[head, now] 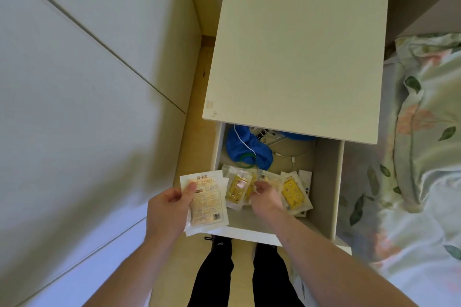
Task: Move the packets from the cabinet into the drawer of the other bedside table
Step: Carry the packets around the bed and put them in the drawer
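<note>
We are standing over the pale cream bedside table [296, 45], whose white pull-out drawer [324, 182] is open below its tabletop. Several clear plastic packets with yellow contents [293, 192] already lie along the front part of the drawer floor, overlapping one another, so we judge that a good share of the moving is done.

Our left hand [167, 207] grips a small stack of white printed packets [207, 203] by their left edge, thumb on top and fingers underneath; the stack hangs over the drawer's front left corner and is not yet inside. Our right hand [264, 194] is down in the drawer among the packets, its fingers curled and pinching one yellow-filled clear packet [250, 188]; we cannot tell whether it is setting that one down or shifting it.

Farther back in the drawer lie a crumpled blue cloth [239, 144], a thin white cable [294, 154] and a green band [247, 159], near the packets but behind them.

What is left, as far as we can judge, is to lay the held stack in the drawer. The cabinet is out of view, so we cannot say whether more packets wait there.
</note>
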Available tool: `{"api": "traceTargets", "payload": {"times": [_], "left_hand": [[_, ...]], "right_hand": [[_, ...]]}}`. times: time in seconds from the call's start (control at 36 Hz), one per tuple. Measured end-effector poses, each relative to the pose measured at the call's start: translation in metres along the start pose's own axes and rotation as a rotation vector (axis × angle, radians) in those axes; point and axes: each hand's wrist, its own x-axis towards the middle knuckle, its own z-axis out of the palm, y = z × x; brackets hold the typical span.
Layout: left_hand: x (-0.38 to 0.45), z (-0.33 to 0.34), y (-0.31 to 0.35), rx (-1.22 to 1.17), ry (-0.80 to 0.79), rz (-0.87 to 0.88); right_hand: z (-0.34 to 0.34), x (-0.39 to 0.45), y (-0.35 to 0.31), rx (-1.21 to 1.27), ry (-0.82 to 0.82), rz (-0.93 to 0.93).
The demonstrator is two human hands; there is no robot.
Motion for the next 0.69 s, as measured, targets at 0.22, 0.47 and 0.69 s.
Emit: {"api": "traceTargets", "payload": {"times": [0.22, 0.47, 0.69], "left_hand": [[-0.008, 0.034, 0.005, 0.008, -0.143, -0.054], [-0.017, 0.072, 0.012, 0.116, -0.306, -0.002], [0.011, 0.092, 0.017, 0.332, -0.181, 0.119]], "right_hand": [[-0.021, -0.037, 0.018, 0.639, -0.349, 0.095], [-0.065, -0.033, 0.059, 0.554, -0.308, -0.025], [-0.083, 0.016, 0.082, 0.309, 0.128, 0.019]]}}
